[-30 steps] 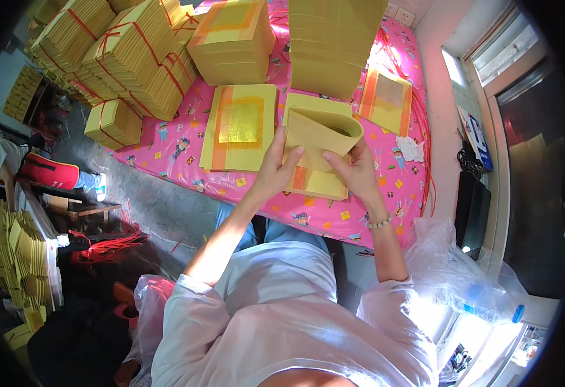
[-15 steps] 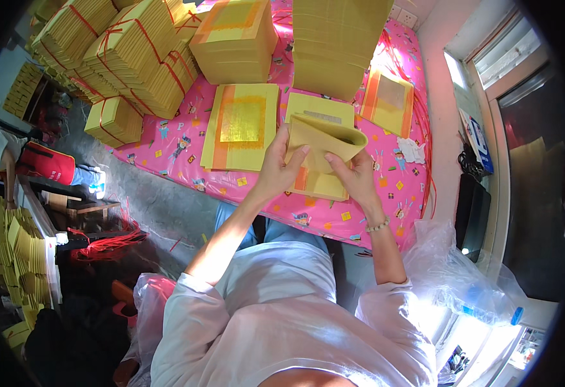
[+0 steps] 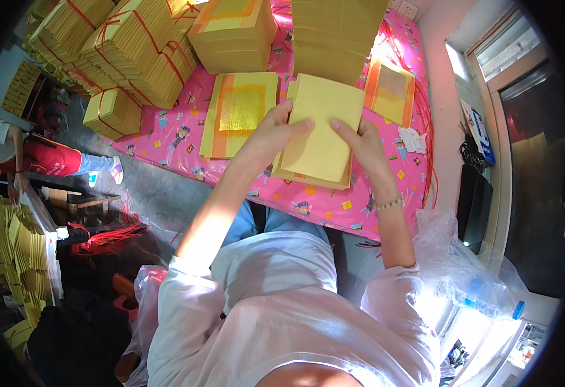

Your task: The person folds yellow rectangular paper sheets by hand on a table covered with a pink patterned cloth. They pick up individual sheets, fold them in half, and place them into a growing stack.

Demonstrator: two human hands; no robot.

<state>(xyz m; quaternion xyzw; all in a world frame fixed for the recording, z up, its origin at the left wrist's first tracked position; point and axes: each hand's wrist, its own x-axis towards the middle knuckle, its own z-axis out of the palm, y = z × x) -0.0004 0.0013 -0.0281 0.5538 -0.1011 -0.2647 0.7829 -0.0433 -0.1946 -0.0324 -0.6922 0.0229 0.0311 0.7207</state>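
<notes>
A plain yellow paper sheaf lies flat between my hands, above a small pile of similar paper on the bed-like table. My left hand grips its left edge with the thumb on top. On the right edge, my right hand does the same, a beaded bracelet at its wrist. The fingers beneath the paper are hidden. Left of my hands is a low stack of yellow paper with a gold foil square and orange bands. Another foil-marked paper pile rests to the right.
A pink patterned cover spreads under everything. Tall yellow paper stacks stand at the back, with red-tied bundles at far left. A crumpled white tissue and red strings lie right. Another person works at the left.
The paper was bent over in a curl and now lies flat, its plain face up. My hands have moved slightly apart. The person at the left has shifted, with an arm reaching down.
</notes>
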